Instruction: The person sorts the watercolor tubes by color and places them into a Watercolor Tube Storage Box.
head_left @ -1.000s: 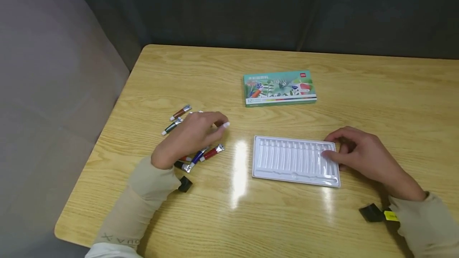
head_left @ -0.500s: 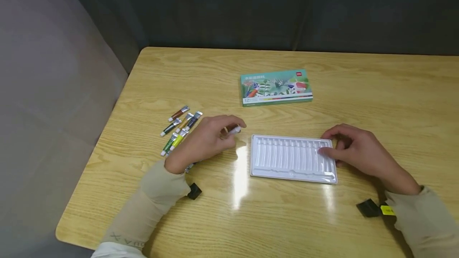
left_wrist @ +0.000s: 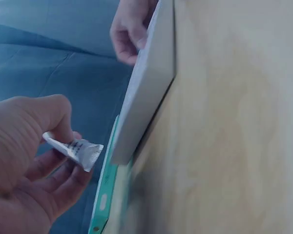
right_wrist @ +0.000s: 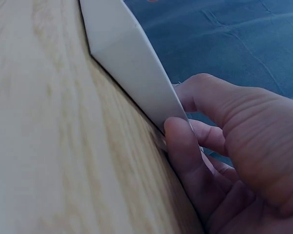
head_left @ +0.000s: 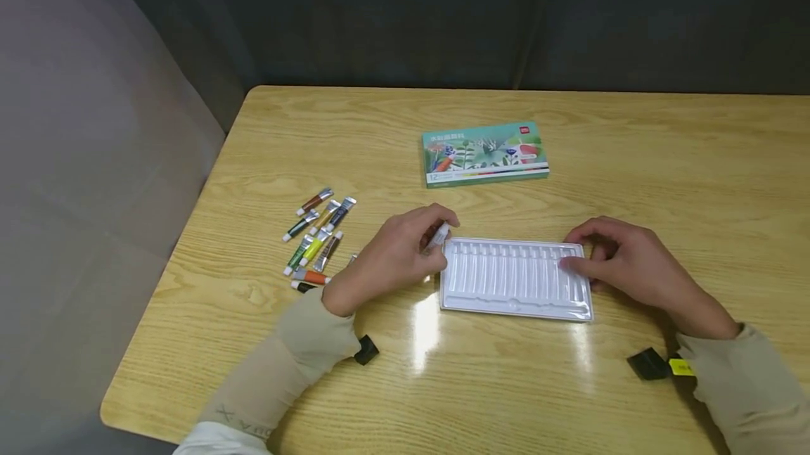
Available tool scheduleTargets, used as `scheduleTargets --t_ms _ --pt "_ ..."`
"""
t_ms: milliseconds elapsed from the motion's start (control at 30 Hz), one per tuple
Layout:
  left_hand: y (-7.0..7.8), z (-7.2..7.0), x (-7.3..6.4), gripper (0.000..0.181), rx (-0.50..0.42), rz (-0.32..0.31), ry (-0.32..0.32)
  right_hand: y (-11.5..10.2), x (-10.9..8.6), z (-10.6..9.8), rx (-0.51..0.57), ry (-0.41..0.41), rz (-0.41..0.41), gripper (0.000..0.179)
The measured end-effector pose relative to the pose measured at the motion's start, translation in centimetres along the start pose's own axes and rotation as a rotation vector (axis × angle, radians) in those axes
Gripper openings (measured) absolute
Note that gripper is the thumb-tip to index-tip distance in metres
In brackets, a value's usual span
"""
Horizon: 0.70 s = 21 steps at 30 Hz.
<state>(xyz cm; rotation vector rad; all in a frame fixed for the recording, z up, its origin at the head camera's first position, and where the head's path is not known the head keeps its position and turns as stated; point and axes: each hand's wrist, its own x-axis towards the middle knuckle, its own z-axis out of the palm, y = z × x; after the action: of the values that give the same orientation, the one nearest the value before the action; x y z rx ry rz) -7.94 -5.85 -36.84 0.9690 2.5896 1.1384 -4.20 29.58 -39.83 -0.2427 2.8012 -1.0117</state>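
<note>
My left hand [head_left: 399, 250] pinches a small white paint tube [left_wrist: 80, 150] between thumb and fingers, its crimped silver end sticking out in the left wrist view. In the head view that hand is at the left edge of a white plastic tray [head_left: 512, 279], which has a row of narrow slots and a long groove along its near side. The slots hold no tubes. My right hand [head_left: 633, 268] grips the tray's right end, thumb over the rim. From the right wrist view, its fingers [right_wrist: 178, 139] lie against the tray's side wall [right_wrist: 127, 58].
Left of the tray lie several loose paint tubes, among them brown [head_left: 314, 201], yellow [head_left: 314, 247] and orange [head_left: 312, 276]; the left forearm [head_left: 285, 349] partly covers the group. A green printed paint box [head_left: 486, 155] rests on the wooden table [head_left: 493, 385] behind the tray.
My left hand has carried the white tube rightward from the loose tubes to the tray's left edge. More loose tubes show now. The right hand keeps its hold on the tray.
</note>
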Motion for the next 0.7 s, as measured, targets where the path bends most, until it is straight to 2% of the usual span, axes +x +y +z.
scheduleTargets --t_ms 167,467,700 --pt "0.1 0.9 0.0 0.040 -0.073 0.008 -0.006 0.0 0.1 0.1 -0.002 0.005 -0.008 0.028" --pt "0.0 1.7 -0.1 0.042 -0.216 -0.060 -0.031 0.0 0.0 0.1 -0.003 0.001 0.013 0.027" --pt "0.1 1.9 -0.2 0.043 -0.230 -0.084 -0.101 0.0 0.1 0.2 0.007 0.013 0.001 0.027"
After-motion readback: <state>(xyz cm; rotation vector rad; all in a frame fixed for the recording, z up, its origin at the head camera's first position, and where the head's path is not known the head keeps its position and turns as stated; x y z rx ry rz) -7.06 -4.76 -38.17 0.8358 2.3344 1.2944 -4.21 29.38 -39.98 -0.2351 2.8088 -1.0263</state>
